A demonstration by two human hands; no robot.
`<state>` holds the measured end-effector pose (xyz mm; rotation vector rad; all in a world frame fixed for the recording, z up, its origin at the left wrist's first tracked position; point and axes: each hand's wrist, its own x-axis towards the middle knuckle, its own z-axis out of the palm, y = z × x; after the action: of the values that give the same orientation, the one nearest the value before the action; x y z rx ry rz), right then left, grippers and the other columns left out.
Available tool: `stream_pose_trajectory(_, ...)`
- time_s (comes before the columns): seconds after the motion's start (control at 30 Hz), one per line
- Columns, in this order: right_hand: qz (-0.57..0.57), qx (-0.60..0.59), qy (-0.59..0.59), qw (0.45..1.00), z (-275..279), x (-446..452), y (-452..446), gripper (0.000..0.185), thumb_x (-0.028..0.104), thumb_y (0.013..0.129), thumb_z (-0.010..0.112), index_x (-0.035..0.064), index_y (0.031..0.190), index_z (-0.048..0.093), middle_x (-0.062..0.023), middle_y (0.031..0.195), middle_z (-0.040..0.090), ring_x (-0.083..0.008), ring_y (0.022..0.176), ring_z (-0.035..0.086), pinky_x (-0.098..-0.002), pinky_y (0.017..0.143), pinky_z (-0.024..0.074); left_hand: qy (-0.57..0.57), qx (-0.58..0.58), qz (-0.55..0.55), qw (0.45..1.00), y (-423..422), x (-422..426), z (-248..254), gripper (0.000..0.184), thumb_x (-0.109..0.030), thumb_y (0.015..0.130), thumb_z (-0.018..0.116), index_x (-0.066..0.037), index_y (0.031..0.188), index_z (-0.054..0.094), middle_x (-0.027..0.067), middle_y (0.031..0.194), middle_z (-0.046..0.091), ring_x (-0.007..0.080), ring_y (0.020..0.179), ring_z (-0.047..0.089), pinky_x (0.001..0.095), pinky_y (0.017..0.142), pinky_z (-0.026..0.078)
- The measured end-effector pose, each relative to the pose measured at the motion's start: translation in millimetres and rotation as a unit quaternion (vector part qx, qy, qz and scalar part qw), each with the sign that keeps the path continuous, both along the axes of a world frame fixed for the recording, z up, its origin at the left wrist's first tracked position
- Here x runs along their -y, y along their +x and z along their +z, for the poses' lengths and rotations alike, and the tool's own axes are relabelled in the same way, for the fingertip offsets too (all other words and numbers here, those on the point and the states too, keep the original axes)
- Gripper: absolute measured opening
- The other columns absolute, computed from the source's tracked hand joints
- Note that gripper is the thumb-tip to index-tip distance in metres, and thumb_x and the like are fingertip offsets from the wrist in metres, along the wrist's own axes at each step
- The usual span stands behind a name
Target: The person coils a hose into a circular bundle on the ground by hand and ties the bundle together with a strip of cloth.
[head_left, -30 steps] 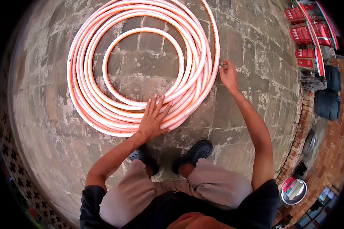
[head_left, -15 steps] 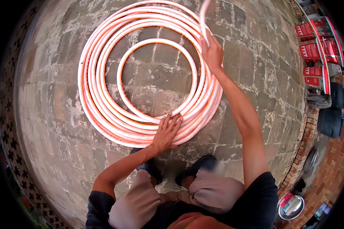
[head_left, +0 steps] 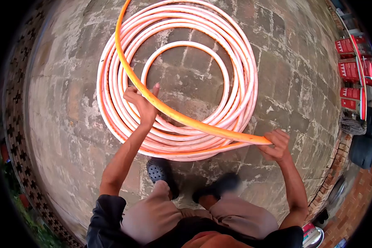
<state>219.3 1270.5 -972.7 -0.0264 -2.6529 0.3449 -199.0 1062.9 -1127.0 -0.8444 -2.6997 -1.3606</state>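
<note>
A coil of pinkish-white hose [head_left: 105, 82] lies in loops on the paved floor. One orange length of the hose [head_left: 186, 120] is raised and crosses over the coil from the top left down to the right. My right hand [head_left: 275, 144] is closed around this length at the coil's lower right, outside the loops. Beside the orange length, over the coil's left part, my left hand [head_left: 144, 102] has its thumb and fingers spread apart, the thumb near the hose. It grips nothing that I can make out.
My two dark clogs [head_left: 159, 171] stand just below the coil. Along the right edge are a rack with red packages [head_left: 349, 71], a bundle of grey cord [head_left: 353, 125], dark containers [head_left: 363, 152] and a metal bowl [head_left: 316, 237]. A patterned block wall [head_left: 18, 136] curves along the left.
My right hand has moved from the coil's upper right to its lower right, bringing a hose length across the loops. My left hand has lifted off the lower coil and moved up and left.
</note>
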Motion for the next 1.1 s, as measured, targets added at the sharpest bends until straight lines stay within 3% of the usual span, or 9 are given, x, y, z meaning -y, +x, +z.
stream_pose_trajectory(0.13,-0.094,-0.045,-0.100,0.990,2.7,11.1,36.6,0.017,0.002,0.070,0.079,0.0139,0.079,0.072,-0.0116,0.088,0.069,-0.0237,0.065,0.062,-0.0330,0.055,0.0449,0.023,-0.271,-0.003,0.962,-132.9,-48.4,12.3,0.099,-0.038,0.084,0.094,0.006,0.148,0.032,0.0265,0.148,0.036,0.0441,0.144,0.031,0.0561,0.121,0.025)
stream_pose_trajectory(0.23,-0.186,-0.060,-0.141,0.970,-11.3,19.0,58.4,0.018,-0.007,0.074,0.073,0.0087,0.083,0.072,-0.0148,0.092,0.069,-0.0254,0.073,0.065,-0.0341,0.061,0.0489,-0.119,-0.351,-0.229,0.900,-220.0,-76.8,37.4,0.041,-0.047,0.098,0.075,-0.015,0.123,0.070,0.0082,0.145,0.064,0.0303,0.155,0.041,0.0564,0.128,0.018)
stream_pose_trajectory(0.33,-0.262,-0.115,-0.153,0.946,-38.9,-8.4,60.9,0.014,-0.009,0.092,0.068,0.0032,0.097,0.074,-0.0131,0.106,0.066,-0.0193,0.084,0.062,-0.0278,0.068,0.0458,-0.433,-0.263,-0.363,0.782,-257.0,-83.3,73.4,0.034,-0.045,0.100,0.070,-0.011,0.101,0.076,0.0124,0.118,0.077,0.0373,0.120,0.069,0.0513,0.103,0.053)
stream_pose_trajectory(0.63,-0.256,-0.158,-0.200,0.933,-88.3,-174.9,-187.3,0.022,0.007,0.104,0.066,0.0149,0.116,0.083,-0.0113,0.110,0.074,-0.0277,0.094,0.072,-0.0335,0.084,0.0549,-0.484,-0.266,0.070,0.831,-196.5,77.9,165.4,0.054,-0.057,0.096,0.074,-0.003,0.094,0.077,0.0240,0.088,0.077,0.0440,0.080,0.077,0.0524,0.066,0.059)
stream_pose_trajectory(0.73,-0.296,-0.095,-0.168,0.935,-89.6,-196.5,-261.1,0.046,0.008,0.093,0.070,0.0090,0.139,0.069,-0.0187,0.145,0.064,-0.0405,0.145,0.051,-0.0527,0.119,0.0420,-0.493,-0.020,-0.077,0.866,-71.4,121.2,119.2,0.112,-0.064,0.093,0.076,0.012,0.160,0.027,0.0393,0.131,0.066,0.0490,0.115,0.072,0.0540,0.094,0.061)
stream_pose_trajectory(0.83,-0.366,-0.129,0.153,0.909,-115.9,-183.8,-281.2,0.029,0.013,0.088,0.080,0.0076,0.116,0.079,-0.0151,0.132,0.071,-0.0345,0.127,0.066,-0.0439,0.104,0.0534,-0.362,0.201,-0.257,0.873,54.8,78.1,109.7,0.120,-0.044,0.102,0.071,0.017,0.161,-0.013,0.0423,0.170,0.005,0.0509,0.160,0.021,0.0484,0.131,0.028)
stream_pose_trajectory(0.97,-0.227,-0.069,-0.204,0.950,-96.1,-58.8,-248.9,0.042,0.009,0.099,0.066,0.0124,0.141,0.070,-0.0179,0.151,0.061,-0.0342,0.133,0.062,-0.0438,0.112,0.0496,-0.101,0.264,-0.231,0.931,90.8,-16.2,93.3,0.101,-0.019,0.104,0.069,0.019,0.160,-0.007,0.0305,0.140,0.033,0.0413,0.136,0.040,0.0406,0.115,0.041)
stream_pose_trajectory(1.07,-0.138,0.077,-0.753,0.639,-132.4,45.7,-206.2,0.067,0.000,0.096,0.067,0.0007,0.159,0.045,-0.0199,0.156,0.055,-0.0241,0.132,0.063,-0.0386,0.110,0.0511,0.004,0.250,-0.163,0.955,73.5,-81.0,74.9,0.097,-0.028,0.105,0.070,0.015,0.163,0.004,0.0230,0.144,0.034,0.0318,0.132,0.043,0.0412,0.107,0.045)
stream_pose_trajectory(1.1,-0.091,0.098,-0.726,0.675,-137.4,77.2,-193.9,0.067,0.001,0.096,0.067,-0.0008,0.159,0.043,-0.0197,0.156,0.053,-0.0236,0.131,0.063,-0.0377,0.111,0.0501,0.047,0.308,-0.164,0.936,69.6,-96.3,84.5,0.095,-0.029,0.106,0.070,0.013,0.163,0.007,0.0230,0.148,0.033,0.0291,0.127,0.049,0.0404,0.105,0.047)
